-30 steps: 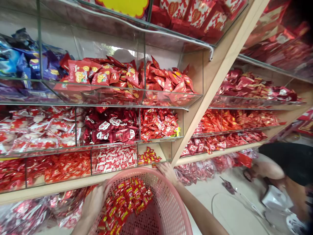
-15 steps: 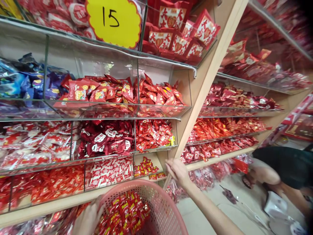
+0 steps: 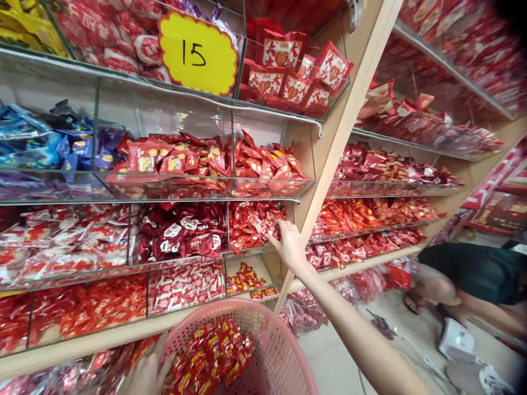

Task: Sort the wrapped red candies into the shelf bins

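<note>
A pink perforated plastic basket (image 3: 284,351) is at the bottom centre, with red-and-yellow wrapped candies (image 3: 218,356) inside. My left hand (image 3: 144,370), somewhat blurred, grips the basket's left rim. My right hand (image 3: 290,247) is raised to the right end of a clear shelf bin holding small red-wrapped candies (image 3: 253,225). Its thumb and forefinger are apart, at the bin's front edge, and no candy shows between them. Below that bin, a lower compartment holds a small heap of red-and-yellow candies (image 3: 245,277).
Clear-fronted bins of wrapped sweets fill the shelves. A yellow price card (image 3: 197,52) reads 15. A wooden upright (image 3: 329,175) separates this rack from another at right. On the floor at right, a person (image 3: 473,280) bends low near a white object (image 3: 456,337).
My right hand has risen from beside the lower compartment to the red candy bin above it. My left hand stays at the basket rim. The view has shifted slightly.
</note>
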`<move>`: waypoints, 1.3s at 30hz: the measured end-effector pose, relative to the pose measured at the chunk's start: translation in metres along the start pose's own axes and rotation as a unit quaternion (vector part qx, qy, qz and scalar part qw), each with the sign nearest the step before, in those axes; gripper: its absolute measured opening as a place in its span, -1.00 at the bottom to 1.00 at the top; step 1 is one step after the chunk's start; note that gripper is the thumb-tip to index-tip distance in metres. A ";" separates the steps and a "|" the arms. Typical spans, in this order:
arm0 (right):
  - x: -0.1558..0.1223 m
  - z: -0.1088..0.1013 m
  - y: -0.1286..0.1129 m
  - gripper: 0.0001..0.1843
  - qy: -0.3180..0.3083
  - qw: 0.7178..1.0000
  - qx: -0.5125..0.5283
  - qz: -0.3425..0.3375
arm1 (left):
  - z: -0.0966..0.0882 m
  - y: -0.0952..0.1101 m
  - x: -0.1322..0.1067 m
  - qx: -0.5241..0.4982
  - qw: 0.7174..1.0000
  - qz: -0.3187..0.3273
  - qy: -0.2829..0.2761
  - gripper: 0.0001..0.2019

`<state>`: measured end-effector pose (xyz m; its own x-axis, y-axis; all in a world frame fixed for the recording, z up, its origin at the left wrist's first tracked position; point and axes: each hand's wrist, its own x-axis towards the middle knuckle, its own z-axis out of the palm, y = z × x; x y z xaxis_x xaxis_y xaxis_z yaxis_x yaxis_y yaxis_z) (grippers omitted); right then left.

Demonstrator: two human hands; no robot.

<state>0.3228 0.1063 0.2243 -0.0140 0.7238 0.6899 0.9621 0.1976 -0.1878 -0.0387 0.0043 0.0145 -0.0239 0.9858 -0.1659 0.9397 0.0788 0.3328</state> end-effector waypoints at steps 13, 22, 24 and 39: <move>0.021 0.012 -0.001 -0.63 -0.011 0.969 0.200 0.145 | -0.008 0.008 -0.004 0.038 0.999 0.018 -0.004 -0.43; 0.023 -0.003 -0.003 -0.55 0.075 0.901 0.374 0.207 | -0.008 0.007 -0.007 0.010 1.000 0.022 -0.001 -0.43; 0.011 -0.017 -0.005 -0.53 0.081 0.871 0.441 0.199 | -0.012 0.011 -0.010 0.015 1.000 0.016 -0.010 -0.42; -0.220 0.105 0.004 -0.91 -0.392 0.898 0.189 0.070 | -0.019 0.037 -0.020 0.083 0.996 -0.022 0.029 -0.48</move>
<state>0.3017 0.0172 -0.0016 -0.2303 0.9725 -0.0341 0.8097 0.1720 -0.5610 -0.0094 -0.0096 0.0477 -0.0808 0.9893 -0.1212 0.9806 0.1007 0.1683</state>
